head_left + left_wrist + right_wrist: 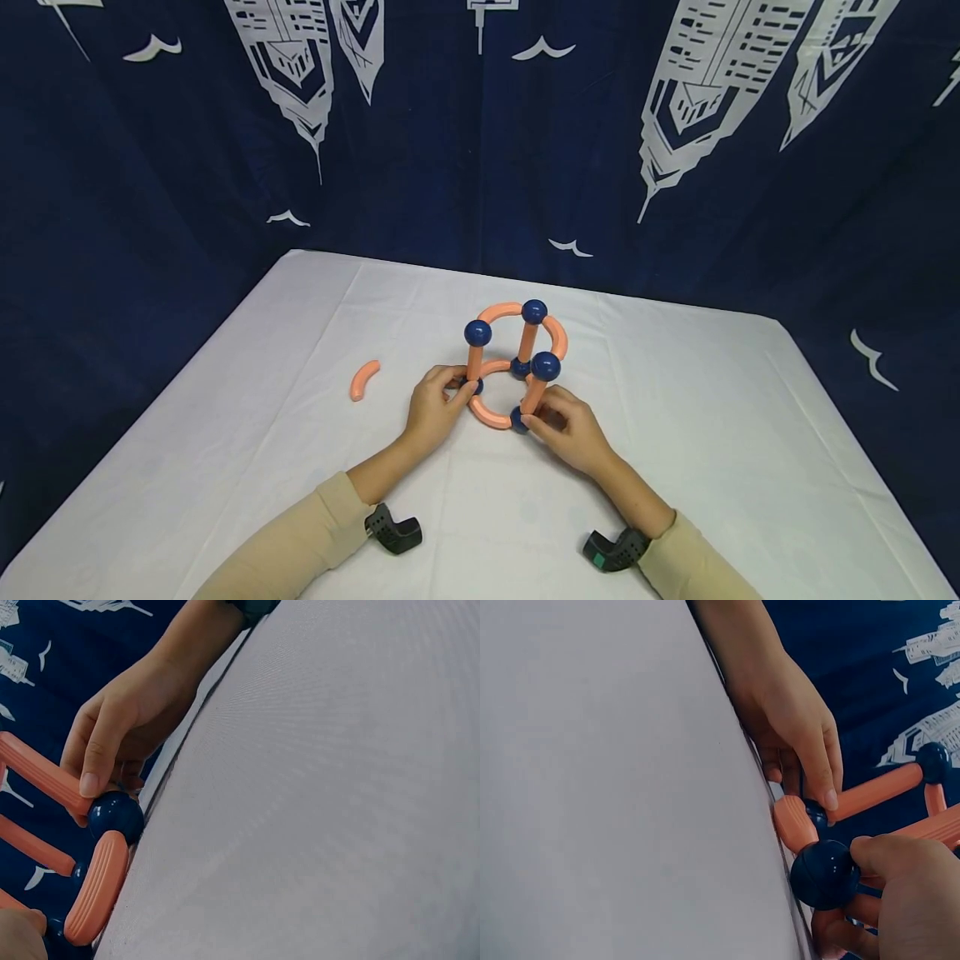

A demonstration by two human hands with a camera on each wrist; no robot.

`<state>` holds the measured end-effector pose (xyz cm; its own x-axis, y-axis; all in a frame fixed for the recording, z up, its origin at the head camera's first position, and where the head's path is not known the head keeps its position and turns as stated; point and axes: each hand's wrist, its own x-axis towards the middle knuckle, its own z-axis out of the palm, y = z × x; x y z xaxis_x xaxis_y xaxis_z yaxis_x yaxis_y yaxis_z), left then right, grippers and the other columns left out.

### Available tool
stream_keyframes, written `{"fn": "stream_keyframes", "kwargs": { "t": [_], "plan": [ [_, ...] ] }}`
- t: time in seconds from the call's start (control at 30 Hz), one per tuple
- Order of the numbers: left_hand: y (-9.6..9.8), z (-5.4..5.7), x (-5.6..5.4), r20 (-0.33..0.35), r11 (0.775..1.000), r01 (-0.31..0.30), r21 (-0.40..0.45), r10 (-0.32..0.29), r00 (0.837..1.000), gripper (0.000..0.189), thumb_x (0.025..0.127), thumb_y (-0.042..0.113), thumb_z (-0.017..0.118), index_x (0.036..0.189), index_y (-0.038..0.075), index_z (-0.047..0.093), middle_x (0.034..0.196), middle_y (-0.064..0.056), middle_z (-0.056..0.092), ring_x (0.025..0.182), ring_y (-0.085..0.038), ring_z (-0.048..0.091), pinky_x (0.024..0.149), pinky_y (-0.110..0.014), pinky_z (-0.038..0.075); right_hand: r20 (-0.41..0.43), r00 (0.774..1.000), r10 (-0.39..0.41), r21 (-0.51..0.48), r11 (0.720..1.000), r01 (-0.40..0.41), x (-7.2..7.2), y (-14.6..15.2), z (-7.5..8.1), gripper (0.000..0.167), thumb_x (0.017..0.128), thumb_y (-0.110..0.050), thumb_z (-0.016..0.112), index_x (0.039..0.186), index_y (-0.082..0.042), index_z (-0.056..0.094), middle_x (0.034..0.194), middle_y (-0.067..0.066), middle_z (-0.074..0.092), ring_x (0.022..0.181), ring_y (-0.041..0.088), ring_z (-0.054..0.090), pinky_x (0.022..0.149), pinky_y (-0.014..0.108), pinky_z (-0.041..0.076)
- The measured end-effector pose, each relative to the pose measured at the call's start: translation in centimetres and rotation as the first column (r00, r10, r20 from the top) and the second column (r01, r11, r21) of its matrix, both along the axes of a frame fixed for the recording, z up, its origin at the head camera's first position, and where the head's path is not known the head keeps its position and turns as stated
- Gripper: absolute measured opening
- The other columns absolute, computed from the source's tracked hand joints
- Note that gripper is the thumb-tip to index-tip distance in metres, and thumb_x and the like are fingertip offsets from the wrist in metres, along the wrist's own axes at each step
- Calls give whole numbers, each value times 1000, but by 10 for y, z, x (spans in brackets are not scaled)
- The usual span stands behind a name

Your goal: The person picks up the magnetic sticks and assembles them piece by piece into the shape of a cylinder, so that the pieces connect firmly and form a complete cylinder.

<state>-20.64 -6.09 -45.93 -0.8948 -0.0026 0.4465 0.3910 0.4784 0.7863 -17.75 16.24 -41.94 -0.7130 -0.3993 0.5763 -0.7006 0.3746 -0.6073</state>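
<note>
An orange and blue magnetic stick-and-ball frame (492, 417) stands on the table. Curved sticks form its lower ring; three upright sticks bear dark blue balls, and more curved sticks link these tops at the back and right. At the frame's lower left ball (815, 815), my left hand (435, 410) pinches the base of an upright. My right hand (573, 431) grips the base of the front right upright (534, 395), beside its lower ball (825, 874). Left of the left hand lies a loose curved orange stick (364, 380).
A white cloth (247, 467) covers the table. Behind it hangs a dark blue curtain (450, 167) with white printed shapes. Dark wrist devices sit on the left wrist (393, 529) and right wrist (615, 550).
</note>
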Motion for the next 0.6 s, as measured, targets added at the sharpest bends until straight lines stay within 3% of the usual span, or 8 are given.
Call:
{"fn": "stream_keyframes", "kwargs": {
  "t": [0.3, 0.53, 0.6],
  "plan": [
    [1, 0, -1, 33, 998, -52, 31, 51, 998, 23, 89, 16, 72, 105, 1, 64, 101, -12, 62, 86, -23, 63, 69, -28, 51, 4, 999, 36, 14, 999, -36, 7, -8, 3, 19, 75, 10, 76, 91, 3, 67, 83, 11, 62, 70, 30, 57, 59, 36, 50],
    [0, 0, 0, 20, 996, -54, 70, 53, 998, 16, 88, 13, 73, 93, 3, 62, 89, -7, 58, 79, -20, 60, 67, -25, 51, 28, 999, 32, 35, 999, -33, -12, 2, -35, 22, 77, -4, 81, 96, -9, 70, 89, 1, 62, 74, 21, 58, 63, 30, 51],
    [0, 0, 0, 17, 996, -51, 77, 50, 999, 15, 88, 12, 74, 91, 3, 62, 87, -6, 57, 77, -19, 59, 66, -23, 51, 31, 999, 32, 44, 998, -33, -12, 3, -35, 22, 78, -7, 81, 96, -11, 70, 90, -3, 61, 75, 17, 57, 64, 28, 51]
  ]
}}
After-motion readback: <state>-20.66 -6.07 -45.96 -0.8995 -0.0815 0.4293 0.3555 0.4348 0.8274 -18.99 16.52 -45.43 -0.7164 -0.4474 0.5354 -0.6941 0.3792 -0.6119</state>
